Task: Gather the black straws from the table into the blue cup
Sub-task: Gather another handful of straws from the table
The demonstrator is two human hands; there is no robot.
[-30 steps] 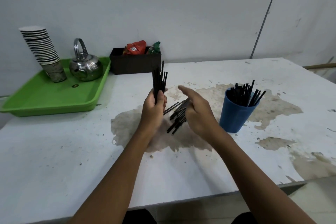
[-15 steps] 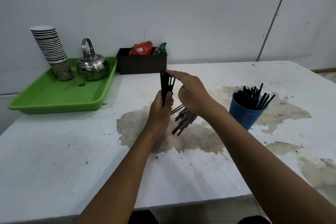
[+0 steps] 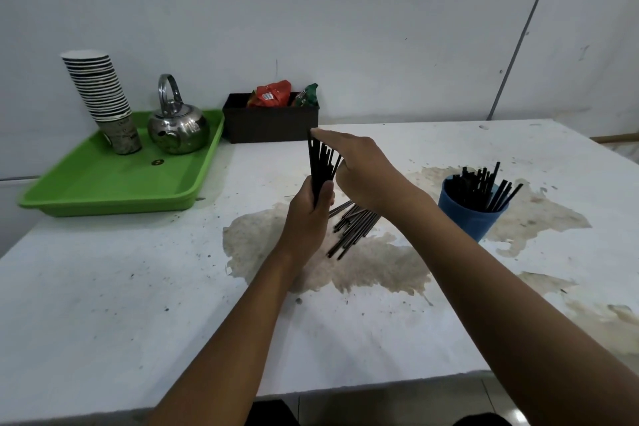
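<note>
My left hand (image 3: 309,214) grips a bundle of black straws (image 3: 321,162) upright above the middle of the table. My right hand (image 3: 359,166) lies flat over the bundle's upper ends, fingers straight and touching the tips. Beneath both hands a pile of loose black straws (image 3: 352,226) rests on the stained tabletop. The blue cup (image 3: 472,214) stands to the right of the hands, tilted a little, with several black straws in it.
At the back left a green tray (image 3: 114,187) carries a stack of paper cups (image 3: 100,97) and a steel kettle (image 3: 178,124). A dark box (image 3: 269,123) with snack packets stands against the wall. The white table (image 3: 103,304) ends at the near edge.
My right hand rose from the loose pile to the top of the bundle and now presses flat on the straw ends. My left hand kept holding the bundle upright.
</note>
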